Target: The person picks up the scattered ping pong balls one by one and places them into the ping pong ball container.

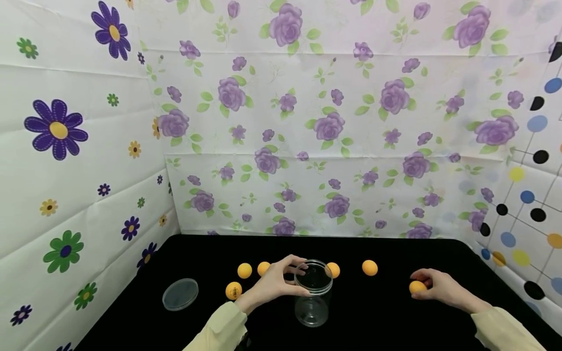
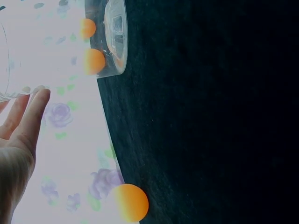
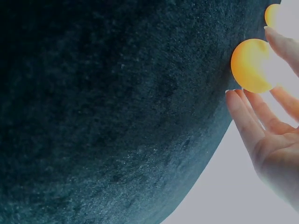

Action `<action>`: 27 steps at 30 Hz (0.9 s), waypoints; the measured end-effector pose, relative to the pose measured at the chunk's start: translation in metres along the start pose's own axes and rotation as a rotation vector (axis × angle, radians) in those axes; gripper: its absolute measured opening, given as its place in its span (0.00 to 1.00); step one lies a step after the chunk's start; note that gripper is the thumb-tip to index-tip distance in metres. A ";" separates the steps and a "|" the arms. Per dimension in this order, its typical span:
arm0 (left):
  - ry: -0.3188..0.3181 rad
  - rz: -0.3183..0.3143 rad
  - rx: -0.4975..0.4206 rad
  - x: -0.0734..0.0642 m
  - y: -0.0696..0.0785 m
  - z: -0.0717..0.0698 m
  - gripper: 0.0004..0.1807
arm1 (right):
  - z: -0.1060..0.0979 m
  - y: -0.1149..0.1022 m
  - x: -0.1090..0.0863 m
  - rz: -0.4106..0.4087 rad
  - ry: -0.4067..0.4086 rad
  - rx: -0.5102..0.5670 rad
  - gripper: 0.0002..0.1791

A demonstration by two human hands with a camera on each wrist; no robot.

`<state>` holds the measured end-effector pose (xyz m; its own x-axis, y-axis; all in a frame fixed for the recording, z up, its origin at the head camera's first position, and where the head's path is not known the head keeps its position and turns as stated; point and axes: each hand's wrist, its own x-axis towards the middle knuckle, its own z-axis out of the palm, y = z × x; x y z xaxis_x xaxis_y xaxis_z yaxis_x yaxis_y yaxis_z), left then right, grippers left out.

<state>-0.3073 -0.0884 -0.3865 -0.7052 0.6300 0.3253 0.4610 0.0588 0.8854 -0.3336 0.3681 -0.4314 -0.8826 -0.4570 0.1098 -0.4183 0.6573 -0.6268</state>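
Note:
Near the middle of the black table stands a clear plastic jar (image 1: 311, 312), upright and without its lid. My left hand (image 1: 275, 279) grips it near the rim, thumb in front and fingers round the far side. In the left wrist view, fingertips (image 2: 43, 95) show at the jar's upper edge. On the right, my right hand (image 1: 441, 287) holds an orange ping-pong ball (image 1: 417, 287) between thumb and fingers. The right wrist view shows that ball (image 3: 253, 65) with the thumb on one side and fingers on the other. I see nothing inside the jar.
A clear round lid (image 1: 180, 294) lies at the left. Between it and the jar are three ping-pong balls, one a printed ball (image 1: 233, 290). Another ball (image 1: 334, 270) sits behind the jar, and one more ball (image 1: 370, 267) to its right. Patterned cloth walls (image 1: 329, 195) surround the table.

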 end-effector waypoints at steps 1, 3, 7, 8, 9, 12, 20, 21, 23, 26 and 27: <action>-0.005 0.000 0.001 0.001 -0.001 0.001 0.32 | 0.000 0.000 0.000 -0.003 -0.004 0.003 0.26; -0.017 0.007 -0.003 0.003 -0.003 0.001 0.32 | 0.000 0.000 0.001 -0.007 -0.013 0.004 0.25; -0.030 0.021 -0.011 0.008 -0.015 0.003 0.33 | 0.002 0.001 0.000 0.008 -0.027 0.002 0.23; -0.031 0.023 -0.011 0.009 -0.019 0.004 0.33 | 0.002 0.001 0.000 0.012 -0.028 0.000 0.23; -0.031 0.024 -0.006 0.010 -0.022 0.005 0.33 | 0.002 0.002 0.000 0.016 -0.029 -0.001 0.22; -0.023 0.028 0.014 0.014 -0.030 0.007 0.32 | 0.002 0.002 0.000 0.016 -0.033 0.002 0.22; -0.013 0.055 0.045 0.020 -0.030 0.013 0.31 | 0.000 0.000 0.002 0.007 -0.043 0.015 0.23; -0.012 0.054 0.046 0.021 -0.030 0.014 0.31 | -0.001 0.000 0.002 0.001 -0.045 0.016 0.23; -0.010 0.051 0.043 0.021 -0.030 0.014 0.31 | -0.001 0.000 0.002 -0.013 -0.047 0.016 0.23; -0.010 0.043 0.045 0.021 -0.029 0.015 0.30 | -0.001 0.000 0.002 -0.018 -0.049 0.010 0.22; -0.010 0.041 0.045 0.021 -0.028 0.015 0.30 | -0.001 0.000 0.002 -0.011 -0.050 0.011 0.22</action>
<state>-0.3267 -0.0655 -0.4095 -0.6796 0.6403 0.3579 0.5136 0.0671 0.8554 -0.3356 0.3681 -0.4301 -0.8660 -0.4939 0.0783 -0.4255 0.6454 -0.6344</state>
